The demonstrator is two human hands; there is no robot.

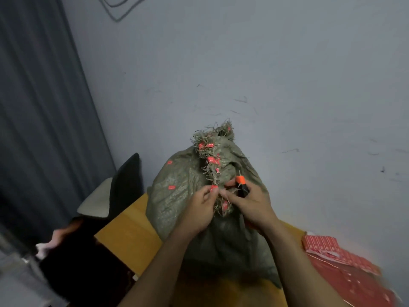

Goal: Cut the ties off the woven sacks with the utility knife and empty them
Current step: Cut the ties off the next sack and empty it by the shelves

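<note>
A grey-green woven sack (pixel 177 196) stands on a wooden table (pixel 130 238) against the wall. Its frayed top seam (pixel 212 156) runs upward, closed with several small red ties. My left hand (pixel 199 209) pinches the seam at a red tie near its lower end. My right hand (pixel 250 204) holds an orange and black utility knife (pixel 241 185), blade pointing up, just right of the seam, while its fingertips also touch the seam.
A stack of red printed packets (pixel 345 262) lies on the table at the right. A black chair with a pale seat (pixel 115 191) stands left of the table. A dark curtain (pixel 39 107) hangs at the left. The grey wall is close behind.
</note>
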